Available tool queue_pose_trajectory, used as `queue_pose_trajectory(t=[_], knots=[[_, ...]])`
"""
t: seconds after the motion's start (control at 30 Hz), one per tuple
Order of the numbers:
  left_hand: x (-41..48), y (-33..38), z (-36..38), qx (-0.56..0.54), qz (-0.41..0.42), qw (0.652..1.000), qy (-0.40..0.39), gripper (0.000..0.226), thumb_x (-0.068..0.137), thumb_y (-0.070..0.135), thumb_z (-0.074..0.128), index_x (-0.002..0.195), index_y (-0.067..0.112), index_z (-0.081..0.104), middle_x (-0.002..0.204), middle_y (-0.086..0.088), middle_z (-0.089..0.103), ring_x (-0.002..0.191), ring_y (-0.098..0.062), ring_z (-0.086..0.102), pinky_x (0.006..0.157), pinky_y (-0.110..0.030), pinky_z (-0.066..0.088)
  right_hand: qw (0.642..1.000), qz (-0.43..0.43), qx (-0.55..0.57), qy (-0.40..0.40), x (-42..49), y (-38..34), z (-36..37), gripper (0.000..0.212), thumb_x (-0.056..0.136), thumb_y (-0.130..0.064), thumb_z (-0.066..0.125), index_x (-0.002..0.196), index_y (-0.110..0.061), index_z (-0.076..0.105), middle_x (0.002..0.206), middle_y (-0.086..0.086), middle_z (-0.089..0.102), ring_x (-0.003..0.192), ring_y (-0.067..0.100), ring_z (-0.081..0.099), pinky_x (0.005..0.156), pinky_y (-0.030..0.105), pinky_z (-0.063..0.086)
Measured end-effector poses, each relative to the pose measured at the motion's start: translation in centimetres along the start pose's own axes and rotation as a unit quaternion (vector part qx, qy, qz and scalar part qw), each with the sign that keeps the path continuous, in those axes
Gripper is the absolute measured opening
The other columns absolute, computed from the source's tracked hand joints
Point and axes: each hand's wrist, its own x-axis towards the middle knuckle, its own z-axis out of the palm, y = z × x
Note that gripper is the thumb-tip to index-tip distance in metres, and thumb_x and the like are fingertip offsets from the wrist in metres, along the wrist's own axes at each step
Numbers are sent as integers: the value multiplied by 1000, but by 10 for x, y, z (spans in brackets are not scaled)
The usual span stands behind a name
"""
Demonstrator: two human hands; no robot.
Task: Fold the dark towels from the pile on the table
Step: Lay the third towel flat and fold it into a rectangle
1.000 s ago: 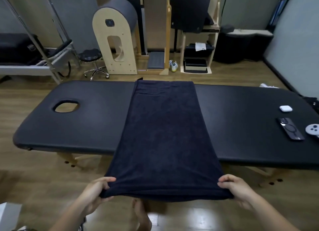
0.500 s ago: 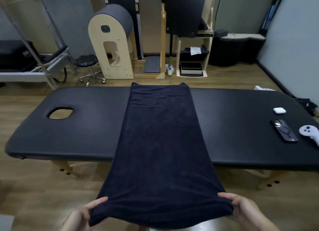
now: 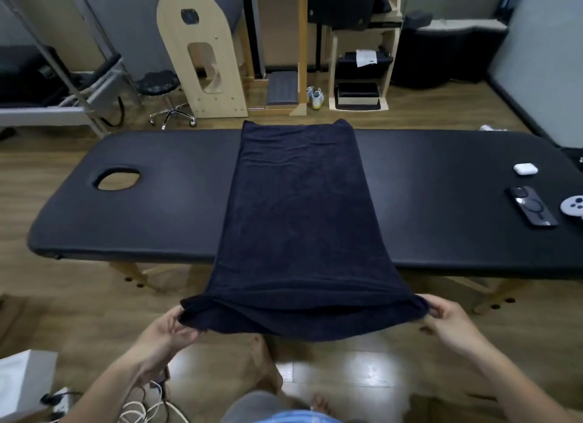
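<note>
The towel covers the table's middle strip from far edge to near edge, with bare padding open on both sides. A face hole breaks the left stretch; the right end is crowded (earbud case, phone, controller, close together).

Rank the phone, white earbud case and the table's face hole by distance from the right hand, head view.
1. phone: right end of the table, nearest the right hand.
2. white earbud case: just beyond the phone, toward the far edge.
3. face hole: left end, on the far side of the towel.
</note>
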Motion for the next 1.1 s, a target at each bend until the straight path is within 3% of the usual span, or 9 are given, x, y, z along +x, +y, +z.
queue_pose_trajectory(t=[0.1,0.37,0.43,0.53,0.6,0.7,0.83,0.97,1.1], knots=[[-5,-6,5,108,17,992,67,57,61,-21,78,111,4,68,103,-16,75,89,-19,71,76,-25,59,999,7,-51,-19,0,13,1,40,87,13,61,93,-25,71,84,-6,74,73,9,61,59,19,48],[-15,-41,-2,200,-91,973,73,57,71,-38,43,78,9,76,65,0,69,77,-19,61,51,-12,43,992,77,-87,-40,1,61,1,37,89,15,56,93,-18,72,90,20,70,76,24,55,61,30,40],[-12,-24,0,201,-73,974,74,48,75,-35,48,84,4,74,77,-13,70,72,-16,63,53,-10,44,992,73,-90,-46,8,48,-4,33,87,15,60,100,-13,72,102,15,70,90,28,62,69,32,44],[14,25,-4,176,13,980,94,38,77,-28,57,99,-2,72,120,-20,61,107,-27,60,78,-14,50,994,-19,-104,5,35,2,-18,39,86,17,60,118,-4,63,138,6,51,128,23,47,94,21,38],[47,72,-3,161,75,981,82,32,77,-14,66,102,5,74,117,-10,68,112,-28,58,90,-26,46,993,-68,-78,50,64,-51,-19,48,86,19,56,128,-5,57,131,1,54,127,19,44,92,13,37],[119,149,11,63,120,987,88,23,91,-2,57,101,15,70,100,2,75,103,-22,63,92,-34,47,991,-87,62,80,123,-136,-11,34,93,7,53,115,-15,65,99,-7,71,111,25,57,84,25,48],[232,217,25,14,142,984,108,23,101,13,54,121,15,64,121,-3,69,108,-16,66,95,-33,50,986,-89,104,94,218,-200,-4,20,98,-20,58,118,-21,63,113,1,68,107,26,64,86,44,50],[320,192,26,127,-28,987,98,35,99,35,59,128,19,48,122,2,62,101,-13,62,77,-34,53,995,81,24,56,295,-173,23,63,92,-31,67,146,-19,38,126,2,55,113,21,55,96,43,49],[354,137,17,172,-98,973,119,36,89,24,74,117,16,52,118,0,63,99,-17,62,79,-31,50,974,153,-143,81,318,-114,49,45,87,-39,73,123,-19,55,116,0,62,104,23,60,94,45,50]])
